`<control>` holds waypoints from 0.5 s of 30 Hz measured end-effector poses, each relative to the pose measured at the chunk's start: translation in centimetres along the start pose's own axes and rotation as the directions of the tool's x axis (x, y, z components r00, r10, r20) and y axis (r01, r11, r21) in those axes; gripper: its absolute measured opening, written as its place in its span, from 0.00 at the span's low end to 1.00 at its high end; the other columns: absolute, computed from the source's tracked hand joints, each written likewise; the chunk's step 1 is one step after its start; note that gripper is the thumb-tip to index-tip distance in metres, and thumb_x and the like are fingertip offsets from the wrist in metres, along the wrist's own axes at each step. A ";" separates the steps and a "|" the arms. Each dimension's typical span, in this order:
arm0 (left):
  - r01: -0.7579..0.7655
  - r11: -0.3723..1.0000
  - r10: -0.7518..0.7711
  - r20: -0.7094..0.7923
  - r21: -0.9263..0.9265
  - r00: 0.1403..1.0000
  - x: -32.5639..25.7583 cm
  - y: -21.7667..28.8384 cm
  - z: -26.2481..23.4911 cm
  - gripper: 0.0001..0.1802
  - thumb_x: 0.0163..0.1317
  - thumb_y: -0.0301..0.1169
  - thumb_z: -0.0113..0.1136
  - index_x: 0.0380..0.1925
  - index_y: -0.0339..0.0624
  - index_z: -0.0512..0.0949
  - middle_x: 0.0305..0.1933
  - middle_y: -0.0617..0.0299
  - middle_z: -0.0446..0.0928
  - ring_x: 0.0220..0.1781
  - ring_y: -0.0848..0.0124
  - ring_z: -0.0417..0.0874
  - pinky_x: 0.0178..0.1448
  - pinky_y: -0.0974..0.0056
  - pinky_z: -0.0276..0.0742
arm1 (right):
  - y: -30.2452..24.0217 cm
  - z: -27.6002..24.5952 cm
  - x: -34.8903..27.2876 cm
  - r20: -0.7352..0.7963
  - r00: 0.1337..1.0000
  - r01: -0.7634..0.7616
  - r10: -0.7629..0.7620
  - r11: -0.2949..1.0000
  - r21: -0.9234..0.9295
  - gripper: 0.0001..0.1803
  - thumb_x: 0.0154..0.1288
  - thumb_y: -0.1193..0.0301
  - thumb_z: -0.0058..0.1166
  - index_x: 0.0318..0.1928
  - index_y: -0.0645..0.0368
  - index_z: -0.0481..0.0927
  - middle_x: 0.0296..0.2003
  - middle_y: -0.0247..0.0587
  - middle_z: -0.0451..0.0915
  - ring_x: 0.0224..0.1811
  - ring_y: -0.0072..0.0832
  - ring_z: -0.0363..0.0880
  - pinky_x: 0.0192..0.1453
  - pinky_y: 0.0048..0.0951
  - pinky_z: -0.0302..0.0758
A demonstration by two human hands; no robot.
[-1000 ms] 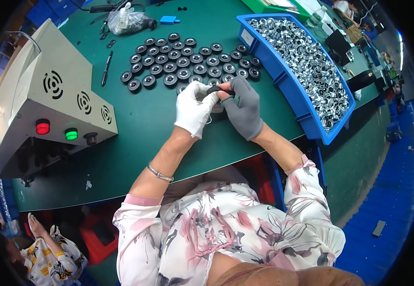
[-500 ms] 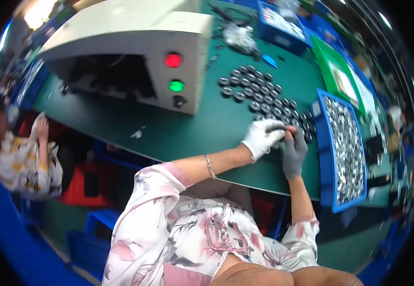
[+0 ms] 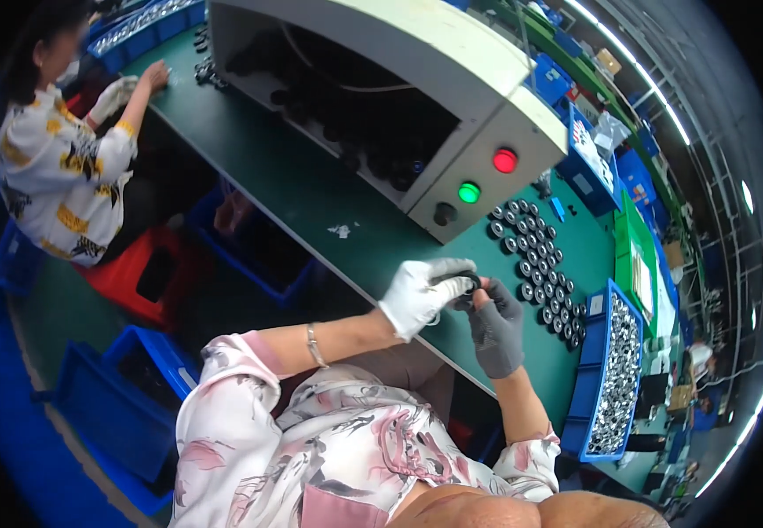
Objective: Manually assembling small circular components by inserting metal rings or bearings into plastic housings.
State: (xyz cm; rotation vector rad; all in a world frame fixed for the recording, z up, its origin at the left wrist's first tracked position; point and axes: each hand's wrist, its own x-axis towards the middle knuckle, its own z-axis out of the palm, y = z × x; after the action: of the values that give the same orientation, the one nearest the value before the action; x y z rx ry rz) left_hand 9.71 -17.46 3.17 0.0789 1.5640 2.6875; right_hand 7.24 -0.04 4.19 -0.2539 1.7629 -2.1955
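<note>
"Green worktop [image 3: 311,198] ran across the head view, with a cream metal cabinet [image 3: 434,53] standing on it and a co-worker [image 3: 69,176] seated off to the left. What did you make of the hands?"

"Both were up near the table's front edge, and both were busy. The left hand [image 3: 412,299], in a white glove, was pinched around a black ring [image 3: 470,281]. The right hand [image 3: 497,333], in a grey glove with bare fingertips, met it from the other side."

"Gripping it too?"

"By thumb and fingertip, yes — though its other fingers were partly hidden, so I couldn't tell how firmly."

"And how did the ring lie?"

"Right of the left palm, at those white fingertips; up and left of the right palm. It looked round, so no long axis showed, and neither hand was clearly nearer — it sat between them, touching both."

"Anything beside them?"

"Black wheels [image 3: 533,258] in loose rows, beyond the right hand. Farther right stood a blue tray [image 3: 588,387] heaped with shiny metal fittings [image 3: 617,378]."
</note>
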 end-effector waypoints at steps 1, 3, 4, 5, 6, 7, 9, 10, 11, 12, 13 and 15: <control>0.034 0.998 -0.035 0.003 0.048 0.999 -0.5 1.6 -1.2 0.18 0.69 0.27 0.64 0.55 0.29 0.80 0.45 0.57 0.86 0.42 0.74 0.87 0.47 0.70 0.83 | 0.3 0.7 0.5 0.048 0.999 -0.019 0.022 0.998 -0.068 0.16 0.74 0.71 0.56 0.55 0.71 0.77 0.44 0.41 0.84 0.43 0.26 0.82 0.50 0.25 0.76; 0.050 0.996 -0.047 -0.029 0.079 0.998 -0.8 1.9 -4.0 0.18 0.69 0.28 0.64 0.56 0.30 0.80 0.44 0.57 0.86 0.39 0.75 0.86 0.43 0.69 0.83 | 1.1 2.8 1.3 0.109 0.990 -0.083 0.092 0.992 -0.090 0.16 0.76 0.69 0.53 0.55 0.69 0.77 0.46 0.41 0.83 0.44 0.25 0.81 0.51 0.26 0.76; -0.092 0.957 0.106 -0.037 0.275 0.994 -0.4 2.5 -5.6 0.18 0.69 0.28 0.64 0.56 0.31 0.80 0.44 0.56 0.87 0.38 0.75 0.85 0.41 0.69 0.82 | 2.0 2.8 1.8 0.117 0.992 -0.021 0.052 0.968 -0.251 0.13 0.76 0.70 0.53 0.51 0.68 0.77 0.43 0.37 0.79 0.46 0.26 0.80 0.53 0.29 0.77; -0.220 0.860 0.254 -0.011 0.460 0.967 0.3 3.2 -7.3 0.18 0.68 0.28 0.64 0.56 0.32 0.80 0.44 0.55 0.87 0.36 0.75 0.84 0.39 0.69 0.82 | 2.3 3.0 2.0 0.113 0.992 -0.027 0.058 0.965 -0.261 0.13 0.76 0.70 0.53 0.51 0.68 0.77 0.43 0.37 0.79 0.46 0.26 0.80 0.53 0.29 0.77; -0.223 0.812 0.293 -0.047 0.540 0.955 1.4 4.1 -8.8 0.19 0.67 0.28 0.64 0.57 0.33 0.80 0.40 0.56 0.86 0.33 0.76 0.82 0.36 0.69 0.80 | 2.4 3.1 2.2 0.154 0.988 0.104 -0.032 0.866 -0.489 0.12 0.76 0.70 0.52 0.50 0.68 0.77 0.42 0.37 0.79 0.46 0.25 0.80 0.52 0.27 0.77; -0.168 0.817 0.267 -0.105 0.552 0.958 2.6 5.1 -9.7 0.18 0.67 0.28 0.64 0.56 0.34 0.81 0.36 0.58 0.85 0.31 0.76 0.81 0.33 0.69 0.78 | 2.6 3.3 2.5 0.224 0.969 0.231 -0.104 0.703 -0.673 0.11 0.75 0.70 0.52 0.49 0.67 0.77 0.40 0.38 0.78 0.46 0.25 0.80 0.52 0.26 0.76; -0.044 0.854 0.180 -0.217 0.518 0.959 5.2 6.3 -11.5 0.18 0.66 0.28 0.66 0.54 0.34 0.81 0.32 0.60 0.84 0.29 0.76 0.80 0.32 0.68 0.77 | 2.5 4.8 2.3 0.242 0.961 0.275 -0.138 0.601 -0.751 0.09 0.71 0.76 0.55 0.47 0.68 0.78 0.39 0.41 0.78 0.44 0.27 0.81 0.49 0.25 0.76; -0.265 0.711 0.446 -0.126 0.652 0.886 7.7 4.9 -13.6 0.18 0.66 0.30 0.66 0.54 0.35 0.82 0.31 0.58 0.84 0.29 0.75 0.81 0.34 0.68 0.78 | 2.8 5.5 2.2 0.259 0.952 0.307 -0.166 0.580 -0.755 0.08 0.68 0.79 0.56 0.47 0.68 0.78 0.40 0.43 0.78 0.42 0.28 0.82 0.48 0.25 0.76; -0.054 0.714 0.267 -0.201 0.698 0.942 8.4 7.2 -12.6 0.18 0.65 0.30 0.66 0.53 0.36 0.82 0.36 0.52 0.85 0.32 0.69 0.84 0.39 0.66 0.80 | 3.3 5.3 2.5 0.257 0.946 0.324 -0.198 0.554 -0.767 0.09 0.66 0.83 0.57 0.46 0.68 0.79 0.40 0.44 0.78 0.40 0.29 0.82 0.46 0.25 0.77; -0.174 0.590 0.391 -0.090 0.789 0.916 10.7 6.1 -13.7 0.19 0.63 0.31 0.67 0.54 0.38 0.82 0.40 0.50 0.85 0.35 0.64 0.85 0.43 0.63 0.81 | 3.4 5.3 2.4 0.271 0.933 0.359 -0.237 0.538 -0.763 0.11 0.63 0.86 0.58 0.46 0.68 0.79 0.40 0.45 0.79 0.38 0.31 0.83 0.44 0.27 0.78; -0.282 0.444 0.491 0.032 0.851 0.870 13.0 4.6 -14.5 0.20 0.62 0.32 0.68 0.54 0.40 0.83 0.44 0.47 0.85 0.39 0.58 0.87 0.47 0.61 0.82 | 3.3 5.3 2.3 0.264 0.934 0.354 -0.240 0.530 -0.770 0.11 0.63 0.86 0.58 0.46 0.68 0.79 0.40 0.45 0.79 0.38 0.31 0.83 0.44 0.27 0.78; -0.266 0.366 0.430 0.092 0.892 0.898 14.4 4.7 -14.2 0.18 0.62 0.33 0.66 0.53 0.43 0.84 0.48 0.48 0.84 0.47 0.55 0.85 0.53 0.57 0.81 | 3.5 5.3 2.7 0.273 0.935 0.353 -0.225 0.542 -0.762 0.10 0.64 0.86 0.58 0.46 0.68 0.79 0.40 0.45 0.79 0.38 0.31 0.83 0.44 0.26 0.78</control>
State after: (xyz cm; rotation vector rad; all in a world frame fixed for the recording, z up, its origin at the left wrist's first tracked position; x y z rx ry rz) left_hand -5.54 -31.33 0.65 0.2491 3.1682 1.6710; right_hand 6.90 -6.51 1.82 -0.9473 2.6693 -1.2899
